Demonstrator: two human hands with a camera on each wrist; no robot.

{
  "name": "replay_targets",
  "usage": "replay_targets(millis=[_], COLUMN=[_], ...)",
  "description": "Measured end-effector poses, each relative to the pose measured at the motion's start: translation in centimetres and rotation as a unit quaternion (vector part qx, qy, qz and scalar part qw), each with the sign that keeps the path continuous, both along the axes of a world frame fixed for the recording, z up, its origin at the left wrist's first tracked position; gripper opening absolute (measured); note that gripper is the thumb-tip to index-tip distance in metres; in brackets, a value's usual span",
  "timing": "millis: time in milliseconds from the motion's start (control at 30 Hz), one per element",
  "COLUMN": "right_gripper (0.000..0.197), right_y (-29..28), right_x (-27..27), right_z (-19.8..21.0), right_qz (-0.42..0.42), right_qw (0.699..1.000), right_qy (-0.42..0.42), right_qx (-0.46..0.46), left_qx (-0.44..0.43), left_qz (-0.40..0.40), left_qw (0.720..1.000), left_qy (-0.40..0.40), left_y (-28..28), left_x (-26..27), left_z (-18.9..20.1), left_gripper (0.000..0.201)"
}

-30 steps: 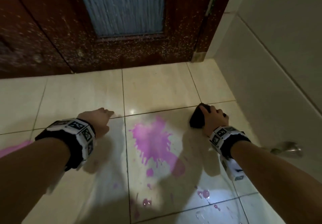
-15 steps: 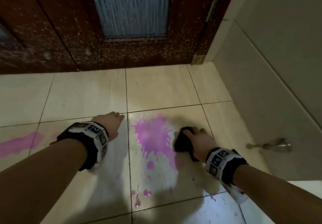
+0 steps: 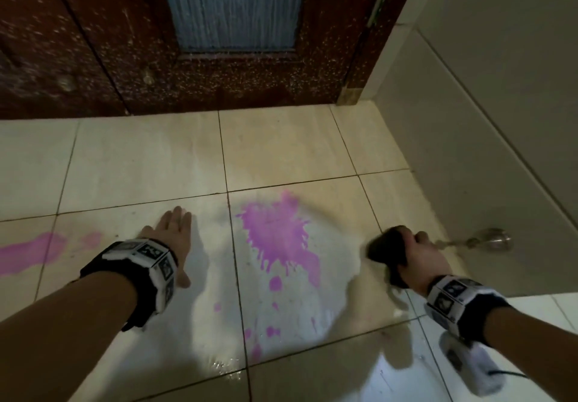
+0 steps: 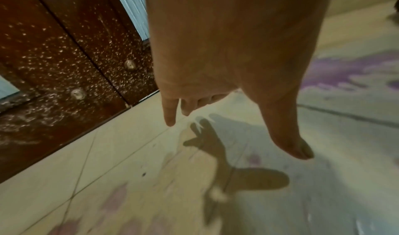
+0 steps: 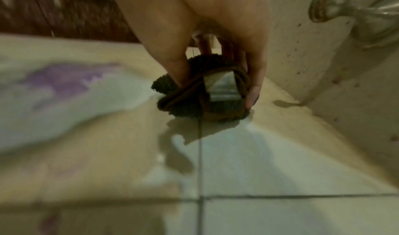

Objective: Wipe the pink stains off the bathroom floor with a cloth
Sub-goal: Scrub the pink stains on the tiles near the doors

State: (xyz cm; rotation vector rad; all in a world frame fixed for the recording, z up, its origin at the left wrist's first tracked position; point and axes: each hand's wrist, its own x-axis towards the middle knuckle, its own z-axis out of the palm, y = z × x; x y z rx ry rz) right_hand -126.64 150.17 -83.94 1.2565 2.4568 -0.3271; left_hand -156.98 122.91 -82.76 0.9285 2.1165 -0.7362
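I'm gripping the balled cloth (image 3: 386, 250) in my right hand (image 3: 420, 259), left hand (image 3: 170, 239) spread flat, risking smearing the pink stain (image 3: 278, 235) wider.

A home bathroom is showing here: wet cream floor tiles (image 3: 150, 164) are meeting a tiled wall (image 3: 488, 113), a water-spotted wooden door (image 3: 93, 57) with a frosted pane (image 3: 233, 4), and a metal wall fitting (image 3: 495, 242).

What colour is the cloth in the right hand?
Dark, blackish-green with brown edging; the cloth shows best in the right wrist view.
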Motion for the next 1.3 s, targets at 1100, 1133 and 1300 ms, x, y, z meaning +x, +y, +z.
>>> replay_targets(millis=[1100, 1133, 1300], right_gripper=[0.055, 0.053, 0.058], right_y=[-7.5, -6.5, -0.7], right_x=[-8.2, -9.6, -16.3], right_z=[-1.5, -0.8, 0.1], right_qz=[0.417, 0.368, 0.181], right_qw=[0.894, 0.914, 0.975], right_qy=[0.126, 0.143, 0.128], right_qx=[-0.103, -0.096, 0.0], left_qx=[0.008, 0.009, 0.018], left_qz=[0.055, 0.055, 0.059], left_qw=[0.997, 0.997, 0.996], left_qy=[-0.057, -0.06, -0.06], left_y=[-1.0, -1.0, -1.0], left_x=[0.2, 0.2, 0.1], left_z=[-2.8, -2.8, -2.8], left_gripper=[0.138, 0.138, 0.139])
